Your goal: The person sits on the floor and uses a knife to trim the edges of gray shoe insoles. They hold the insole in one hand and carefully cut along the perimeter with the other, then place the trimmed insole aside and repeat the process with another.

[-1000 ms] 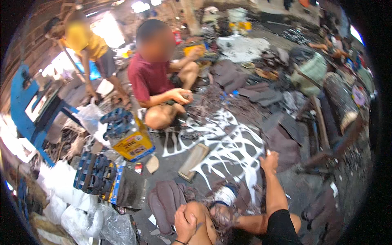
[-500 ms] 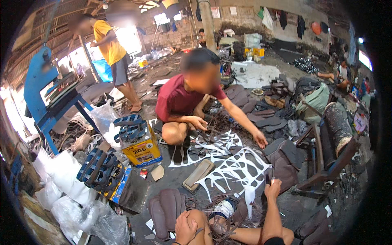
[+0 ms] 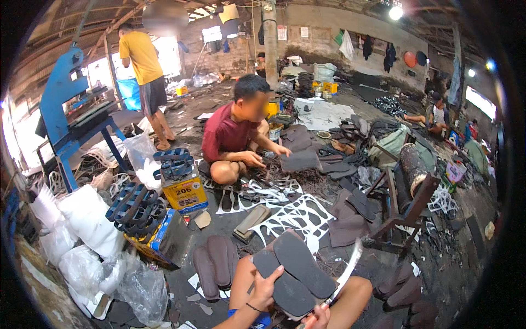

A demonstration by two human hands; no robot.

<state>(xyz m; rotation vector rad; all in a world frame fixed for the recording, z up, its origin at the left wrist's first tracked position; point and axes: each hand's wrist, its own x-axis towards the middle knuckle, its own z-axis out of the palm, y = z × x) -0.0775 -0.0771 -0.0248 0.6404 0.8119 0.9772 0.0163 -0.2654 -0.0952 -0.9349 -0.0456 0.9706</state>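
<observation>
My left hand (image 3: 265,289) grips the near left edge of a dark sheet of sole material (image 3: 307,262) over my lap, its thumb on top. Sole-shaped pieces or outlines cover the sheet's face; I cannot tell whether they are separate. In my right hand (image 3: 318,318), at the lower edge, is the handle of a knife (image 3: 349,267) with a long, pale, slightly curved blade. The blade points up and away along the sheet's right side; contact is unclear. Left of my knee lies a group of brown soles (image 3: 215,266).
Across from me a crouching person in a maroon shirt holds another dark sheet (image 3: 300,160). Between us lie white cut-out scraps (image 3: 293,216) and a whetstone-like block (image 3: 252,220). Sandals (image 3: 137,211) sit on tins at left; a wooden frame (image 3: 402,219) stands at right.
My left hand has left my knee and now holds the dark sheet. My right hand has drawn back toward my lap with the knife. The person opposite has picked up a dark sheet.
</observation>
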